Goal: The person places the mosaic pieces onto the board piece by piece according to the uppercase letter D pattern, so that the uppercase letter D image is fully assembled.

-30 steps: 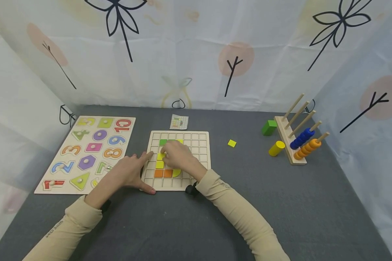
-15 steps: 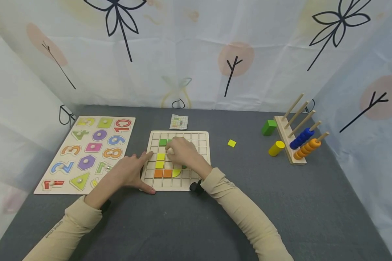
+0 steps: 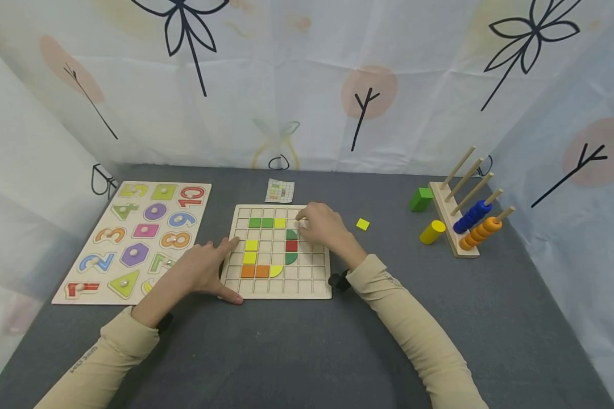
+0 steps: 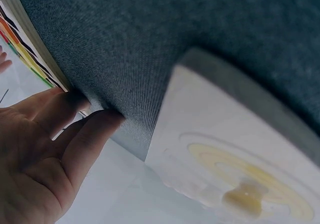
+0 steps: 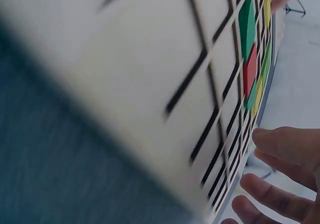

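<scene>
A wooden grid board point(image 3: 309, 284) lies in the middle of the table with coloured tiles in its cells. They include green squares point(image 3: 261, 222), yellow squares point(image 3: 251, 251), orange squares point(image 3: 255, 271), a red square point(image 3: 291, 246) and rounded green and yellow pieces. My left hand point(image 3: 196, 270) rests at the board's front left corner, thumb and fingers spread along its edges. Over the board's right half hovers my right hand point(image 3: 324, 227), its fingers loosely bent and nothing visible between them; the right wrist view shows the fingers point(image 5: 280, 144) apart. A loose yellow tile point(image 3: 362, 224) lies right of the board.
A number-and-shape puzzle board point(image 3: 171, 264) lies at the left, partly under my left forearm. Behind the grid board is a small pattern card point(image 3: 279, 191). To the right stand a peg stand point(image 3: 447, 218) with blue and orange beads, a green block point(image 3: 421, 200) and a yellow cylinder point(image 3: 432, 232).
My right hand has moved right across the board, from the left columns to the right part, uncovering green, yellow and red tiles. The left hand has stayed at the corner.
</scene>
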Demonstrator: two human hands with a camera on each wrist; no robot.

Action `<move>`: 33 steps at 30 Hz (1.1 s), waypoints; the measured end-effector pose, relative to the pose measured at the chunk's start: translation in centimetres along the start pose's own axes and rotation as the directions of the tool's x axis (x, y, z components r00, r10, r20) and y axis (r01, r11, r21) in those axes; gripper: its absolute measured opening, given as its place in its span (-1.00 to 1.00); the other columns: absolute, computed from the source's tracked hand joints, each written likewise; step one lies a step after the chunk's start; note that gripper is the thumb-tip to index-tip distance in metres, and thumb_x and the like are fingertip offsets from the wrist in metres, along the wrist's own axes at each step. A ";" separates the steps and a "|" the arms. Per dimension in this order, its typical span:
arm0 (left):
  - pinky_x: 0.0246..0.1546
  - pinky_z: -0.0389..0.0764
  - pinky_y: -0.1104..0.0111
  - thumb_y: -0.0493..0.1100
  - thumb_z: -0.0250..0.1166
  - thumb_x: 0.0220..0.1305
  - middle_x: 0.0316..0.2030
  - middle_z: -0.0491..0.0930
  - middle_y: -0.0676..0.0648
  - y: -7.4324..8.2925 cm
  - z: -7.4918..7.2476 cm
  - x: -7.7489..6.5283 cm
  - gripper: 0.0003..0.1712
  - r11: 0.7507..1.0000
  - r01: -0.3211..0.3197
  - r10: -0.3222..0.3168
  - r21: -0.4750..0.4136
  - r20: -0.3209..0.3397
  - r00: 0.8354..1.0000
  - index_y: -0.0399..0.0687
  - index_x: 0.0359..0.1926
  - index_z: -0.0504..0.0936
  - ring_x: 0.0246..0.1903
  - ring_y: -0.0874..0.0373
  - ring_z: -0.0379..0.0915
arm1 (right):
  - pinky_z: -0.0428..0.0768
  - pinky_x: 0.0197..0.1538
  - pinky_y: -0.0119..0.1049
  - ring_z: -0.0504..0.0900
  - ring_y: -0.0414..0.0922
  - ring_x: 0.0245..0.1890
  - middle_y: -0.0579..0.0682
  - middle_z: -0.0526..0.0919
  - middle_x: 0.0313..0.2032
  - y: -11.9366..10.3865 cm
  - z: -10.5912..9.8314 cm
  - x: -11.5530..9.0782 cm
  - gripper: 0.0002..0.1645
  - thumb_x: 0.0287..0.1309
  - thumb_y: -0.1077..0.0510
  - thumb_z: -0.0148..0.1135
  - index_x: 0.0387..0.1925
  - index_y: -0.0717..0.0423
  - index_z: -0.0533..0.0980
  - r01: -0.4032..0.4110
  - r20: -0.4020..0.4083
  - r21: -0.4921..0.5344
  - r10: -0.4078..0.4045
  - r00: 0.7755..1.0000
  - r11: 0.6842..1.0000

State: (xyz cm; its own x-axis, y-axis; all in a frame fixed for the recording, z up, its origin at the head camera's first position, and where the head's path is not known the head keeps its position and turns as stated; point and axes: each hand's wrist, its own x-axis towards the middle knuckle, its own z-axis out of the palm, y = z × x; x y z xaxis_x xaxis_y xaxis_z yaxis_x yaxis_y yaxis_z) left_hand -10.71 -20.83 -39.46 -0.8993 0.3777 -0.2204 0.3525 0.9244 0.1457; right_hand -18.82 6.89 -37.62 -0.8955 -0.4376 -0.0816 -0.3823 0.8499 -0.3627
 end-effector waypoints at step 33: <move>0.05 0.59 -0.13 0.66 0.53 -0.46 0.36 0.42 -0.45 0.3 -0.2 0.1 0.60 1.000 0.024 -0.023 -0.004 0.026 0.999 -0.16 0.53 0.25 0.08 -0.38 0.58 | 0.57 0.19 0.19 0.58 0.21 0.25 0.26 0.60 0.26 10.2 -4.0 -4.7 -0.47 0.32 0.13 0.34 0.27 0.22 0.56 -0.211 0.076 -0.070 0.216 0.973 0.975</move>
State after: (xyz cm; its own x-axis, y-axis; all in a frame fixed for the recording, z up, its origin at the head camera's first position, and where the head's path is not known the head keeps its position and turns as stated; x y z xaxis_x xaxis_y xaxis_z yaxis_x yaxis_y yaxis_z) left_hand -10.76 -20.56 -39.29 -0.9002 0.3572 -0.2491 0.3303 0.9328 0.1440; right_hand -19.42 18.80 -37.19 -0.9370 -0.2646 -0.2281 -0.1997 0.9414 -0.2717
